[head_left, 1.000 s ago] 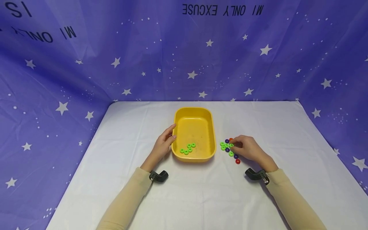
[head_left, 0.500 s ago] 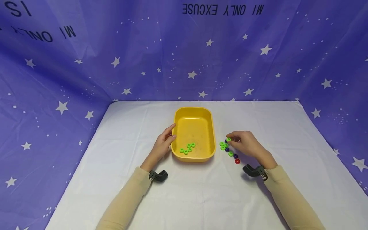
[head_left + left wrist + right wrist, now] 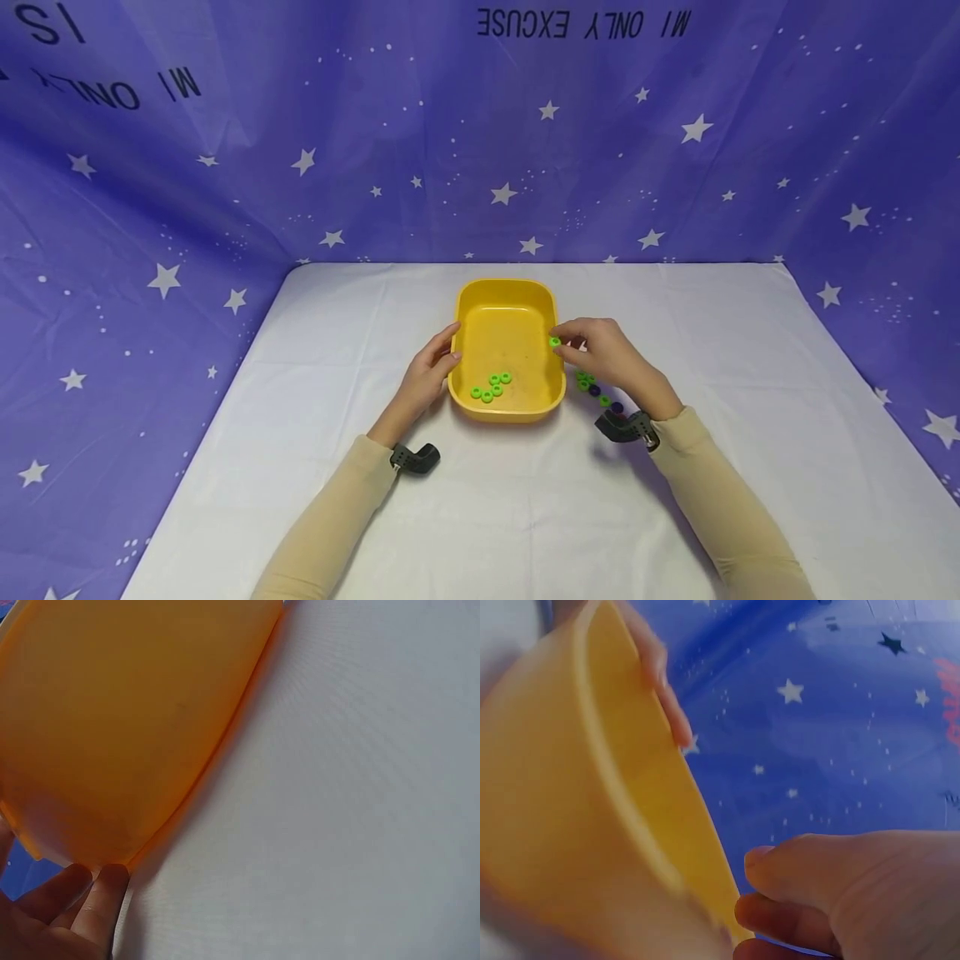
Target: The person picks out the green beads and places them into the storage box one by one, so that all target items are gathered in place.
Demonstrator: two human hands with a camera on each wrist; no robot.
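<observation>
A yellow tray (image 3: pixel 510 415) stands on the table with several green beads (image 3: pixel 497 390) inside, toward its near left. My left hand (image 3: pixel 422 382) holds the tray's left wall; in the left wrist view its fingers (image 3: pixel 105 904) lie against the outside, and in the right wrist view a digit laps over the rim. Over the tray's right rim, my right hand (image 3: pixel 603 354) pinches a green ring-shaped bead (image 3: pixel 554 342) between thumb and fingertips. The right wrist view shows this hand (image 3: pixel 840 892) beside the rim, the bead itself hidden there.
Right of the tray, partly under my right hand and its wrist camera (image 3: pixel 624 427), lie loose green beads (image 3: pixel 583 385) and dark purple beads (image 3: pixel 594 390). A white cloth (image 3: pixel 495 517) covers the table. Purple star-patterned curtains (image 3: pixel 420 150) hang behind and at the sides.
My right hand has picked a green bead from the loose group and carried it left to the tray's right rim. The left hand and tray have stayed put.
</observation>
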